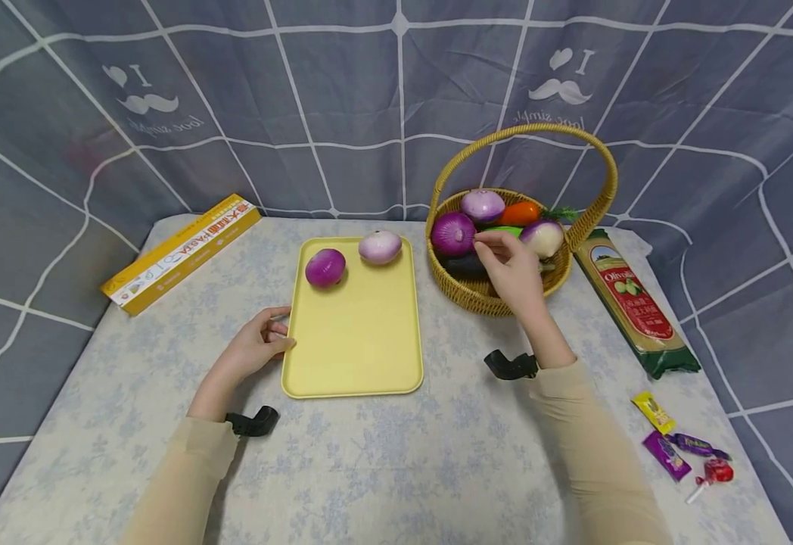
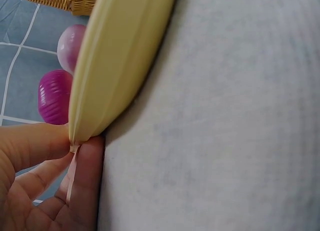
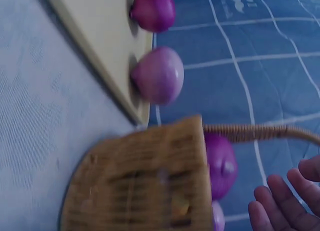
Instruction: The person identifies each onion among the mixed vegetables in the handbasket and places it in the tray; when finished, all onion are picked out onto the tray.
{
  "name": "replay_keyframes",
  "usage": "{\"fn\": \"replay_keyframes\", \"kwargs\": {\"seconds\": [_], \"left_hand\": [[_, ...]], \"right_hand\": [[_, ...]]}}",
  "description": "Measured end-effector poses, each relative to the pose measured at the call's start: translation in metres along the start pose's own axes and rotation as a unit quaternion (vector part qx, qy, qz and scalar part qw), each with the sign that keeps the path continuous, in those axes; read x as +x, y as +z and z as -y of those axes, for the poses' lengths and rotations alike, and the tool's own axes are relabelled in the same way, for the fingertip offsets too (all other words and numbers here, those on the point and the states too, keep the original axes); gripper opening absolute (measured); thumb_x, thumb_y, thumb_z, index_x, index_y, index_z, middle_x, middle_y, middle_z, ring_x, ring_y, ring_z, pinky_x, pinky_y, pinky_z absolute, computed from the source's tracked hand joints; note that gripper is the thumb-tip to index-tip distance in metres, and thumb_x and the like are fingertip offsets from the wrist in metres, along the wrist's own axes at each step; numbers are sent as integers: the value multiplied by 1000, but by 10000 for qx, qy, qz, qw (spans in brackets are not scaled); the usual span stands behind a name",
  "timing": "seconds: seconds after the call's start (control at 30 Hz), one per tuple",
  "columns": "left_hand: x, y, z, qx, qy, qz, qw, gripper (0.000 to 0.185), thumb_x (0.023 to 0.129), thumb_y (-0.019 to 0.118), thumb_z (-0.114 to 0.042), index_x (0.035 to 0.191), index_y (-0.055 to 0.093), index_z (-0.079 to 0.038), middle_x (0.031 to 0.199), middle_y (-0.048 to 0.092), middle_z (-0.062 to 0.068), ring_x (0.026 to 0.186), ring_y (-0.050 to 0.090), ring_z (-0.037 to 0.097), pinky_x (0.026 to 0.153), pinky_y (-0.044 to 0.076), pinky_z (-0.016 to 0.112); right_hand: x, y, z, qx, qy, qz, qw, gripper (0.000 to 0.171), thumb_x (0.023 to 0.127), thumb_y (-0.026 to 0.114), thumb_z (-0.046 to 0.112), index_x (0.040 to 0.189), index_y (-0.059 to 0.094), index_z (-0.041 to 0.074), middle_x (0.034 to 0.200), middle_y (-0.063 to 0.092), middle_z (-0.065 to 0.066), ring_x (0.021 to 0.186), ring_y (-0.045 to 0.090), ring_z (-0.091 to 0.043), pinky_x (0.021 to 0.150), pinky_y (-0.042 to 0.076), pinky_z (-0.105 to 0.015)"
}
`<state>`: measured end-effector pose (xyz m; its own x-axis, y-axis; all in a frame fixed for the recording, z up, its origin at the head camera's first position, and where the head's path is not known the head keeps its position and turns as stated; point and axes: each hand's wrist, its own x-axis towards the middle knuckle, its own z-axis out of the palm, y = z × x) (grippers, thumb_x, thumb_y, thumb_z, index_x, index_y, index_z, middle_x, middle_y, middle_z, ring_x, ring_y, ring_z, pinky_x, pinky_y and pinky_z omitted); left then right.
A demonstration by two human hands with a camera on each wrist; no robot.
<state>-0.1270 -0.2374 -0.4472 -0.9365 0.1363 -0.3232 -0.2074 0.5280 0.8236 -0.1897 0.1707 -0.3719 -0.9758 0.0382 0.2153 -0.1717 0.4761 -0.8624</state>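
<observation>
On the left, my left hand (image 1: 256,344) pinches the left rim of a yellow tray (image 1: 352,341), thumb at the upper edge and a finger underneath in the left wrist view. Near the tray's far end lie a dark purple onion (image 1: 324,267) and a paler onion (image 1: 380,247). My right hand (image 1: 512,269) hovers over a wicker basket (image 1: 474,299), its fingers loosely bent and holding nothing. Close to its fingertips is a purple onion (image 1: 453,233). Around it in the basket are a light purple onion (image 1: 483,205), a white-and-purple onion (image 1: 542,238) and a carrot (image 1: 519,213).
The basket's tall handle (image 1: 526,129) arches above the vegetables. A yellow pasta box (image 1: 181,253) lies at the far left. On the right are a pasta bag (image 1: 635,303), several wrapped candies (image 1: 667,454) and a red lollipop (image 1: 718,471). A grey-blue curtain (image 1: 356,91) hangs behind the table.
</observation>
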Motion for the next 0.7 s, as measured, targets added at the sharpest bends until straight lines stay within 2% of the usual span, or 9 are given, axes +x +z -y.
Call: {"fn": "replay_keyframes", "kwargs": {"seconds": [0.1, 0.17, 0.3, 0.37, 0.43, 0.5, 0.6, 0.7], "left_hand": [[1, 0, -1, 18, -3, 6, 10000, 64, 97, 61, -9, 152, 31, -3, 109, 51, 15, 87, 54, 18, 72, 56, 24], [1, 0, -1, 20, -10, 20, 10000, 63, 97, 61, -8, 152, 31, -2, 109, 51, 15, 87, 54, 18, 72, 56, 24], [1, 0, -2, 23, -11, 36, 10000, 63, 97, 61, -8, 152, 31, -2, 108, 51, 14, 86, 54, 18, 72, 56, 24], [1, 1, -2, 18, -7, 36, 10000, 63, 97, 61, -8, 152, 31, -2, 107, 51, 14, 86, 54, 18, 72, 56, 23], [1, 1, -2, 25, -9, 30, 10000, 63, 97, 61, -8, 152, 31, -2, 107, 51, 14, 86, 54, 18, 72, 56, 23], [1, 1, -2, 43, -12, 19, 10000, 63, 97, 61, -9, 152, 32, -2, 107, 51, 14, 86, 54, 18, 71, 56, 23], [0, 1, -2, 70, -17, -7, 10000, 62, 97, 61, -9, 151, 32, -3, 108, 51, 14, 86, 53, 18, 71, 55, 23], [0, 1, -2, 58, -4, -14, 10000, 62, 97, 61, -9, 151, 32, -2, 108, 51, 14, 86, 53, 17, 71, 56, 22]], "right_hand": [[0, -17, -11, -265, 139, -114, 9995, 33, 99, 59, 29, 119, 67, 3, 115, 69, -15, 102, 64, -19, 89, 49, -23], [-2, -27, -17, -408, 253, -162, 9987, 35, 100, 58, 31, 120, 66, 4, 115, 69, -15, 98, 62, -11, 86, 47, -19], [-4, -42, -25, -605, 393, -272, 9970, 37, 101, 56, 33, 122, 66, 5, 115, 68, -16, 90, 56, 4, 85, 46, -18], [-5, -48, -29, -657, 391, -317, 9966, 36, 100, 57, 33, 122, 66, 6, 115, 69, -15, 89, 55, 5, 85, 46, -18], [-5, -53, -33, -770, 384, -227, 9960, 37, 100, 57, 34, 123, 65, 6, 117, 68, -14, 94, 58, 0, 88, 48, -20], [-4, -57, -37, -812, 364, 38, 9960, 40, 99, 59, 34, 126, 63, 5, 121, 66, -15, 103, 61, -11, 94, 50, -27], [-1, -63, -43, -988, 370, 678, 9921, 47, 97, 63, 32, 132, 57, 1, 131, 60, -20, 118, 57, -31, 105, 47, -46], [6, -67, -49, -1276, 319, 1305, 9827, 56, 95, 67, 31, 136, 52, -3, 138, 53, -25, 125, 51, -40, 108, 41, -55]]}}
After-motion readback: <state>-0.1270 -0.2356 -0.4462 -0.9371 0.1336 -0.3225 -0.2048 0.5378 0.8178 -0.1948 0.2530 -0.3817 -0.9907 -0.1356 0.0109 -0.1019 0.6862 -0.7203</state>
